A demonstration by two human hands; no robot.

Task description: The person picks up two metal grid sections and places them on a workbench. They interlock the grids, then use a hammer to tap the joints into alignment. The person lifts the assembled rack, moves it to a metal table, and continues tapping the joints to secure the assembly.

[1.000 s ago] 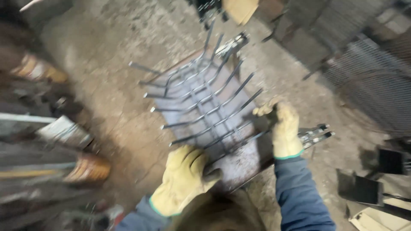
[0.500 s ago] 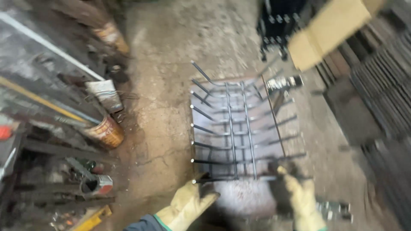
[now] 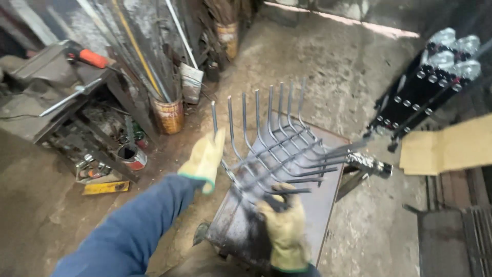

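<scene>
Both gloved hands, left hand and right hand, grip steel grate

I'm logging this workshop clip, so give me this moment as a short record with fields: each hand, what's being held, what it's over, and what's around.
left hand: yellow-gloved left hand grips an outer rod of the metal rod grate
right hand: gloved right hand holds the grate's near edge
grate: curved parallel rods with crossbars, tilted up, tips pointing upward
under it: dark metal plate on a stand
left side: rusty can holding long rods; cluttered workbench
right side: black tube bundle; cardboard
floor: concrete floor
</scene>
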